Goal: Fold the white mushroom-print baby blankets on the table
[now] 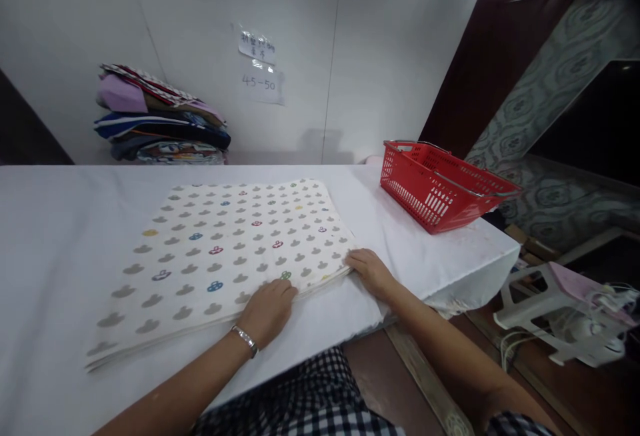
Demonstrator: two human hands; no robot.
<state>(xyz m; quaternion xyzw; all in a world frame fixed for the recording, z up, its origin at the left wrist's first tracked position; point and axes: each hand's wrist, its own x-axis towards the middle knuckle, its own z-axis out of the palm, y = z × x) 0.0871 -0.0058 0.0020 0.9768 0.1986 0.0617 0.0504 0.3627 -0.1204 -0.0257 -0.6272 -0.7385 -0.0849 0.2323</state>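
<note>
A red plastic shopping basket [440, 186] with metal handles stands near the right end of the white-covered tabletop [60, 236]. At the far left, against the white wall [390, 43], lies a stack of folded fabrics [160, 119] in purple, navy and patterned cloth. Two paper notes [260, 66] are stuck on the wall, the lower one reading "45-50". On the floor to the right stands a white plastic stool [545, 303], with tangled cords [600, 329] just beside it.

Folded cloth [225, 256] lies flat on the white surface [60, 223]. Left hand [267, 309] presses its near edge; right hand [370, 271] touches its near right corner. Red basket [440, 186] sits far right.
</note>
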